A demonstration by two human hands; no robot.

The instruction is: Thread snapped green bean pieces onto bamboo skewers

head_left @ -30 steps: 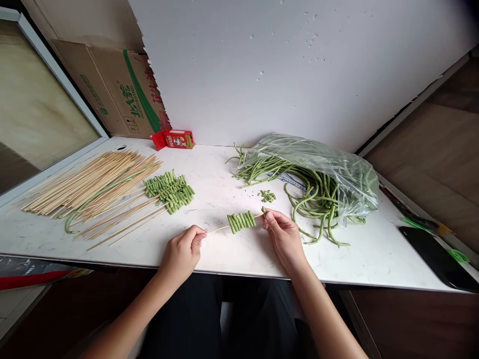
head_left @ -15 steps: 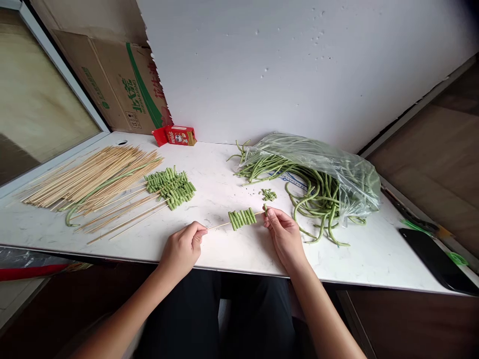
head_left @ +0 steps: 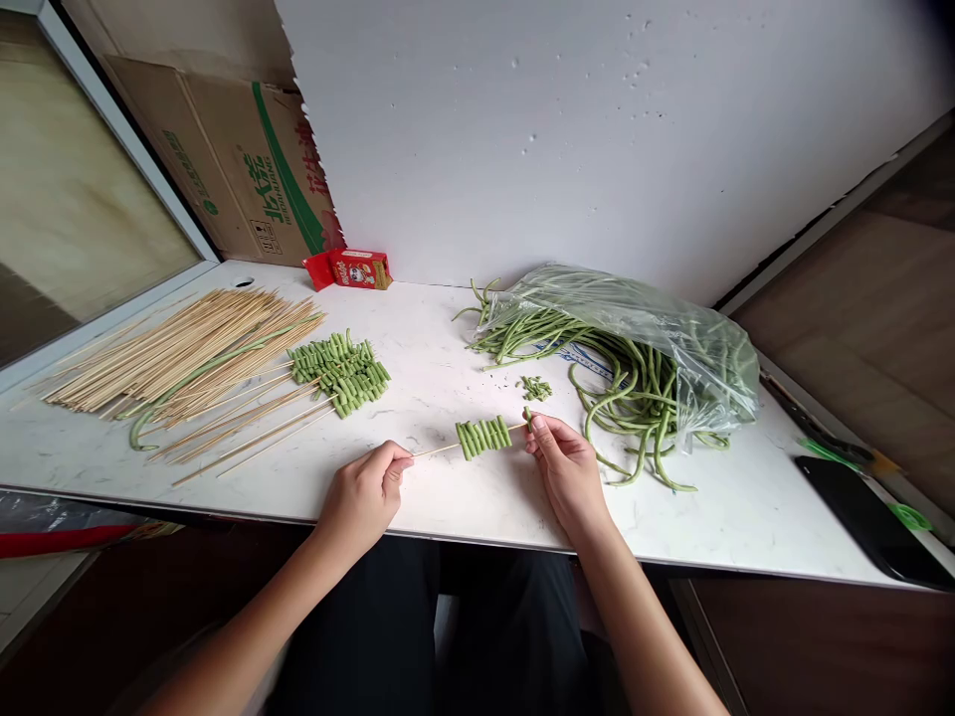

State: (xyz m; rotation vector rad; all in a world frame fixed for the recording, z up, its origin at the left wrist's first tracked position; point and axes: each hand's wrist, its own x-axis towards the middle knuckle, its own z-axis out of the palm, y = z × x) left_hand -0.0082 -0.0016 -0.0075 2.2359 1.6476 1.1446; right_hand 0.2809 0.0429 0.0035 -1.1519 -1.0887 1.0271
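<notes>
My left hand (head_left: 365,497) is closed on the lower left end of a thin wooden skewer (head_left: 437,450). Several cut green bean pieces (head_left: 483,438) sit side by side across the skewer. Between the thumb and fingers of my right hand (head_left: 563,467) is one more bean piece (head_left: 528,416), at the skewer's right tip. Whether the tip has pierced that piece I cannot tell. To the left lie filled bean skewers (head_left: 339,373), grouped together. A small heap of bean scraps (head_left: 535,389) rests just beyond my right hand.
A pile of bare skewers (head_left: 171,348) lies on the left with one long bean across it. Long green beans (head_left: 642,378) spill from a clear plastic bag (head_left: 619,298). A red box (head_left: 362,269) stands at the back; a black phone (head_left: 872,512) lies at the right edge.
</notes>
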